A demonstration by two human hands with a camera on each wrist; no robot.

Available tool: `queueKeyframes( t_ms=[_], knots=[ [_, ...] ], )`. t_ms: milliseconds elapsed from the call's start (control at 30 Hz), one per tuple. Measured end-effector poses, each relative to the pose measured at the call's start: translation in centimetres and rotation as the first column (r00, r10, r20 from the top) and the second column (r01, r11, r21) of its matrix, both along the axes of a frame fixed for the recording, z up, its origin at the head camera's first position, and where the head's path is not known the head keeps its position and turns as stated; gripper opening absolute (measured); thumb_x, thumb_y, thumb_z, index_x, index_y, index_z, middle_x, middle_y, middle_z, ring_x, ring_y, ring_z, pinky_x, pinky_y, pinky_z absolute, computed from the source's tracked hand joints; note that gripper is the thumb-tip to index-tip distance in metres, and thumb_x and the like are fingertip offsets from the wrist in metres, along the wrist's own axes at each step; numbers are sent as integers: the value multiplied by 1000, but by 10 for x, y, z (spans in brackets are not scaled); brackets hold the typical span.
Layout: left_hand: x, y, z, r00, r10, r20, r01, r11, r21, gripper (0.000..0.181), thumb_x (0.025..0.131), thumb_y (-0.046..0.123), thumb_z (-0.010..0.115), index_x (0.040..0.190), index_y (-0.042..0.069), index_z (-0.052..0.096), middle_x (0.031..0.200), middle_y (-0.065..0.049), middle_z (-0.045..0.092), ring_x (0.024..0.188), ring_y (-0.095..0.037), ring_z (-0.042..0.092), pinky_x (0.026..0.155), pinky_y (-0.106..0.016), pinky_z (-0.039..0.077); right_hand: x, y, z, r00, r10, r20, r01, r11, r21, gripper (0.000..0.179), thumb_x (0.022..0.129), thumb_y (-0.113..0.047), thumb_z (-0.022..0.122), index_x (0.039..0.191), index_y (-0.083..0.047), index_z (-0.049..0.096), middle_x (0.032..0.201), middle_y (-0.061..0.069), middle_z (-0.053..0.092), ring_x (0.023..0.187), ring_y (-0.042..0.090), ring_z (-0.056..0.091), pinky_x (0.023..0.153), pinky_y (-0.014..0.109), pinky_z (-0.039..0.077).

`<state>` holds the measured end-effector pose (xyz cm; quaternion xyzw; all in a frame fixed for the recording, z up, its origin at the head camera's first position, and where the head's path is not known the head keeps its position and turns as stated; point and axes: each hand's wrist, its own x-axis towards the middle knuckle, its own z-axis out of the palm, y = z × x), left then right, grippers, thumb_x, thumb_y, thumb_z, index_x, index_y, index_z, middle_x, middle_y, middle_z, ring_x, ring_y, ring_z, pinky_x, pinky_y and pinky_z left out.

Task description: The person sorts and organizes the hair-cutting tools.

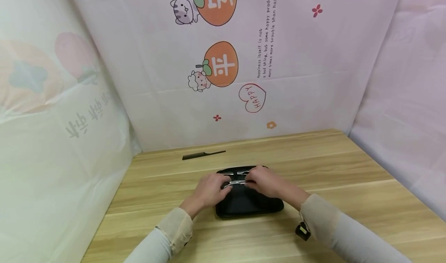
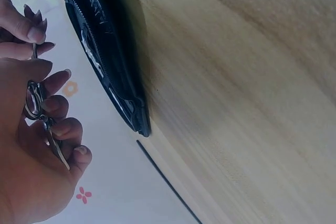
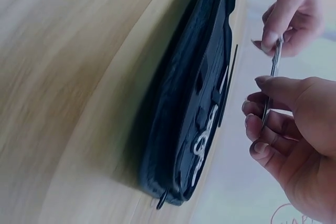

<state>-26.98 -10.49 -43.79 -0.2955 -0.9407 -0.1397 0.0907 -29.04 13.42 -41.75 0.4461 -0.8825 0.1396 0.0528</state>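
In the head view, a pair of silver scissors (image 1: 238,182) spans the space between both hands over a black zip case (image 1: 244,205). My left hand (image 1: 210,190) grips one end of the scissors; in the left wrist view, metal finger loops (image 2: 34,100) lie against the left palm (image 2: 31,156). At the other end, my right hand (image 1: 266,181) pinches them between thumb and fingers, as the right wrist view shows for the right hand (image 3: 299,124). Inside the case sit more silver tools, among them scissors with a looped handle (image 3: 199,145). The fingers partly hide the held scissors.
A black tail comb (image 1: 200,155) lies behind the case, toward the back left of the wooden table (image 1: 156,178). Printed white sheets (image 1: 278,62) hang at the back and both sides. A small black device (image 1: 302,231) hangs at the right wrist.
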Motion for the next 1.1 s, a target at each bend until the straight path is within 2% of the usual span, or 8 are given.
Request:
queueKeyframes(
  t_ms=[133, 367, 500, 600, 667, 867, 967, 1100],
  knots=[
    [0, -2, 0, 1000, -2, 11, 2, 1000, 6, 15, 97, 28, 67, 105, 18, 75, 103, 2, 74, 99, -19, 69, 82, -41, 55, -5, 5, -4, 1000, 29, -2, -29, 999, -41, 18, 94, -10, 74, 76, -11, 72, 65, -13, 55, 61, 0, 48, 60, 25, 45],
    [-1, -3, 1, 1000, -2, 25, 1, 1000, 27, 17, 98, 27, 67, 107, 15, 76, 107, 0, 74, 103, -21, 69, 87, -42, 54, -8, 14, -4, 999, 22, 39, -20, 998, -54, 21, 95, -11, 74, 74, -13, 71, 66, -14, 54, 61, 1, 46, 61, 24, 44],
    [-1, -4, 1, 1000, -1, 16, 0, 999, 38, 20, 97, 26, 68, 110, 12, 76, 109, -3, 75, 104, -22, 69, 88, -42, 55, -9, 20, -4, 999, -6, 49, 7, 1000, -25, 16, 97, -12, 72, 81, -13, 74, 73, -12, 62, 64, 1, 53, 63, 27, 49],
    [-1, -6, 2, 1000, 3, 10, -4, 999, 53, 21, 98, 24, 67, 111, 10, 75, 108, -5, 75, 104, -23, 69, 88, -43, 54, -9, 26, -4, 999, -37, 26, 37, 999, -7, 9, 97, -11, 71, 90, -12, 77, 82, -8, 69, 69, 3, 59, 66, 30, 52],
    [-1, -7, 2, 1000, 11, 0, -11, 998, 62, 20, 98, 23, 67, 110, 10, 75, 106, -6, 74, 102, -23, 69, 88, -43, 54, -9, 30, -3, 998, -56, 2, 56, 998, 0, 10, 98, -10, 69, 90, -13, 75, 81, -9, 67, 69, 5, 58, 67, 31, 51],
    [-2, -11, 2, 998, 50, -34, -47, 997, 67, 15, 96, 23, 68, 103, 12, 75, 99, -4, 74, 94, -23, 70, 82, -43, 55, -12, 43, -2, 992, -112, -52, 111, 994, -25, 22, 100, -11, 66, 79, -17, 63, 68, -13, 50, 62, 6, 45, 60, 29, 41],
    [-3, -13, 1, 998, 54, -37, -52, 997, 65, 17, 96, 23, 69, 103, 10, 76, 99, -4, 74, 94, -24, 70, 83, -44, 55, -14, 49, -3, 988, -148, -51, 147, 989, -25, 16, 101, -14, 65, 85, -18, 68, 74, -13, 55, 65, 5, 49, 62, 30, 44],
    [-4, -14, -1, 997, 72, -41, -69, 996, 54, 15, 95, 23, 69, 101, 11, 75, 99, -4, 74, 95, -25, 70, 82, -44, 55, -14, 54, -5, 978, -207, -35, 207, 978, 2, 12, 102, -20, 65, 103, -13, 74, 91, -7, 63, 75, 6, 56, 67, 32, 49]
  ],
)
